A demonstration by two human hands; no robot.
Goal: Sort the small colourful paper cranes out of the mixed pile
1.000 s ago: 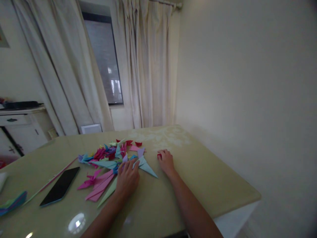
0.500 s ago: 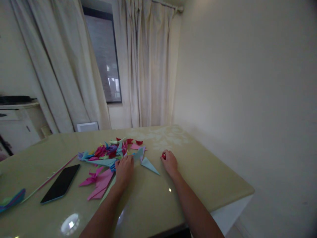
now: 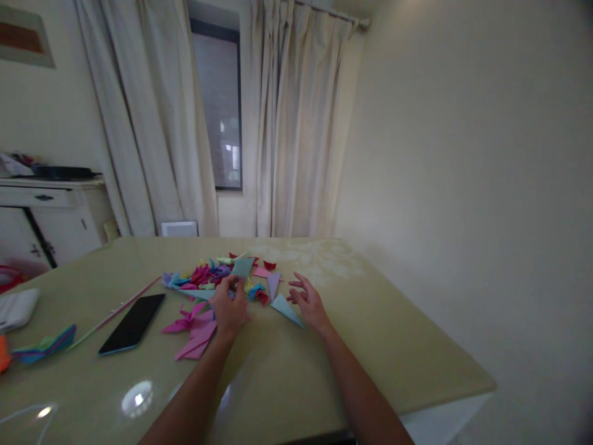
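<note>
A heap of folded coloured paper pieces lies in the middle of a pale green table. My left hand is pinched on a light blue paper piece and holds it up just above the heap. Pink folded pieces lie left of that hand. My right hand hovers with fingers spread beside a light blue paper triangle and a small purple piece. It holds nothing.
A black phone lies on the left of the table beside a thin pink stick. A blue-green folded piece and a white object lie at the far left. Curtains, a window and a wall stand behind.
My left hand has picked a light blue piece out of the heap and raised it. My right hand has opened from resting curled on the table. The view has shifted left.
</note>
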